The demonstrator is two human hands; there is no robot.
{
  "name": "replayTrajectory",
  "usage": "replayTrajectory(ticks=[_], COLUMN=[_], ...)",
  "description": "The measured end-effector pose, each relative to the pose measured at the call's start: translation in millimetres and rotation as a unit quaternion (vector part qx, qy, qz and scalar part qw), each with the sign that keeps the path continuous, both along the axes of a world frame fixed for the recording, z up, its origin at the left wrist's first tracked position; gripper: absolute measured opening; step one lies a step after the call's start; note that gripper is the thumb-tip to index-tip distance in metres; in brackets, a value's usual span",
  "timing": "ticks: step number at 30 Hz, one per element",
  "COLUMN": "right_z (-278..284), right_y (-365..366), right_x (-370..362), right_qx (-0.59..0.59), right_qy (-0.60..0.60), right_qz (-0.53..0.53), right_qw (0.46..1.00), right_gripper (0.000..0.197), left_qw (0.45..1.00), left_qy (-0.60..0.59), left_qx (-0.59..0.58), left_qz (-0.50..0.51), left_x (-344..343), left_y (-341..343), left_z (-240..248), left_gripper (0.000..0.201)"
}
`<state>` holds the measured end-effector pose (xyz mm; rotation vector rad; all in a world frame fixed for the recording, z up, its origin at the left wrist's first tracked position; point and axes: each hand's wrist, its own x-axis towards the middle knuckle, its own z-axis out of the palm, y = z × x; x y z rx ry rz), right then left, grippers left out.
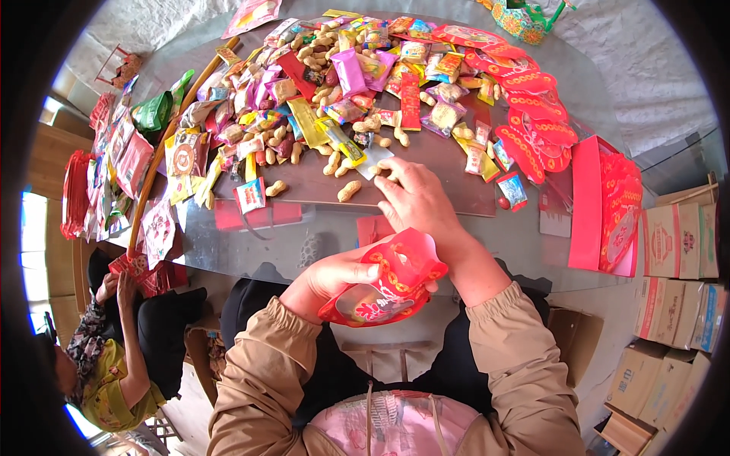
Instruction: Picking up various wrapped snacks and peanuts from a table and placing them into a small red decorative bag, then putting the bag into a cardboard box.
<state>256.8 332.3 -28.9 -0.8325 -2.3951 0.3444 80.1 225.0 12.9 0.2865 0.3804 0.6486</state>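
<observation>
Red, its long axis slanting up rightward, the pouch [389, 287] is gripped by your left hand [338, 275]. Your right hand [418, 191] is nearer the loose peanut [350, 191], left of its curled fingers; whether they pinch anything is unclear.

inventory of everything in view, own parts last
Glass table: 1, clear, centre
Board: 1, brown, on table
Wrapped snacks: many, mixed colours, mostly on board
Peanuts: many, tan, among and before snacks
Flat pouches: several, red, right of snacks
Red box: 1, red, right table edge
Rod: 1, brown, left of snacks
Packets: many, mixed, left of rod
Cardboard boxes: several, brown, far right
Ornament: 1, mostly green, top right
Co-worker: 1, yellow-green top, lower left
Red pouch: 1, red, lower centre
Left hand: 1, bare, gripping red pouch
Right hand: 1, bare, at snacks' edge
Sleeves: 2, tan, lower edge
</observation>
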Motion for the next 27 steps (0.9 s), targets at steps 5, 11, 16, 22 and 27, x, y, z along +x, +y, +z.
replayTrajectory(ticks=[5,11,16,22,27], right_z=[-9.1,41.8,51.9,33.2,34.0], right_y=[11.1,-7.3,-11.3,-11.3,-20.3], right_x=[14.8,25.2,32.1,35.2,36.6], right_qx=[-0.069,-0.314,-0.249,-0.397,-0.454], right_qy=[0.088,0.317,0.271,0.323,0.299], right_qz=[-0.029,-0.033,0.1,0.085,0.045], right_qw=[0.993,0.894,0.924,0.855,0.838], right_gripper=[0.024,0.019,0.044,0.044,0.046], left_qw=[1.0,0.996,0.995,0.986,0.956], left_qy=[-0.003,-0.028,-0.011,0.013,0.02], left_qx=[-0.001,-0.035,0.009,0.023,0.06], left_qz=[0.019,0.072,0.098,0.165,0.286], left_x=[3.0,1.8,2.0,5.8,2.3], left_y=[0.1,-3.2,1.6,5.0,19.9], left_z=[-0.8,-5.6,-3.9,-14.4,-11.5], left_gripper=[0.083,0.081,0.078,0.085,0.087])
